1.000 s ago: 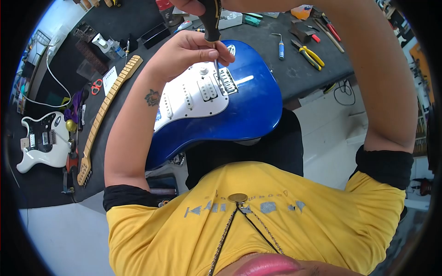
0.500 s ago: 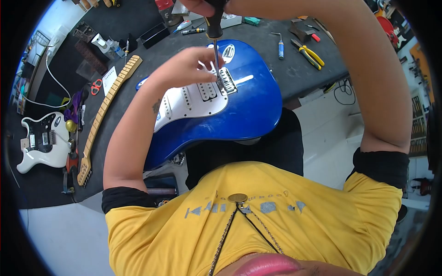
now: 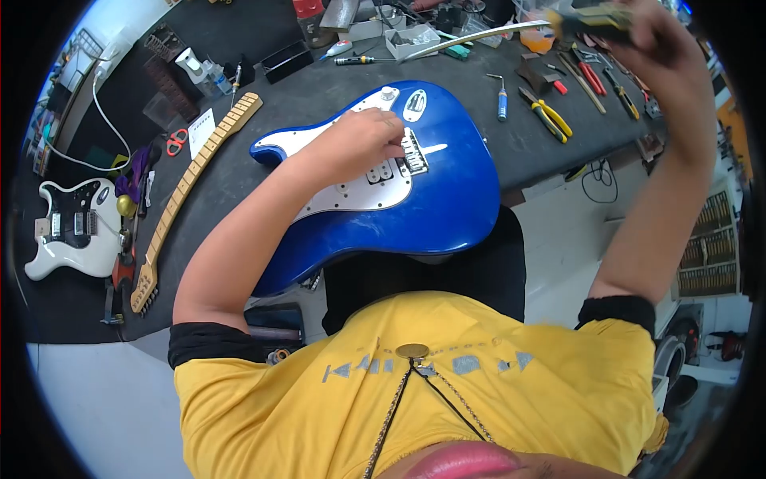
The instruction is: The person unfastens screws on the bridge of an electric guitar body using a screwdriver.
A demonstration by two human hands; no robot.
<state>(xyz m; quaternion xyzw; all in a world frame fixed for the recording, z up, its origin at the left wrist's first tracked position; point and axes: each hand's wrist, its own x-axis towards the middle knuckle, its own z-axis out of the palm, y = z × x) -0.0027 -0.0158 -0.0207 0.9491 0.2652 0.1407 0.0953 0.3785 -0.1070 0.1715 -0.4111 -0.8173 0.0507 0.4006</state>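
Screwdriver (image 3: 574, 25) | long axis sideways, tip left | right fingers (image 3: 653, 40) gripping it | left fingers (image 3: 389, 132) by guitar bridge (image 3: 416, 154), grip unclear

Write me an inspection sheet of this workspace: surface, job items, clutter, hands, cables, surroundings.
Surface: dark workbench, smudged.
Job items: blue guitar body, overhanging the bench edge; screwdriver, blurred, held clear of it.
Clutter: yellow-handled pliers, red scissors, detached guitar neck, white guitar body.
Hands: left hand on the blue body beside the bridge, grip unclear; right hand holding the screwdriver.
Cables: white cable at left; dark cable looped below the bench.
Surroundings: pale floor, shelving at right.
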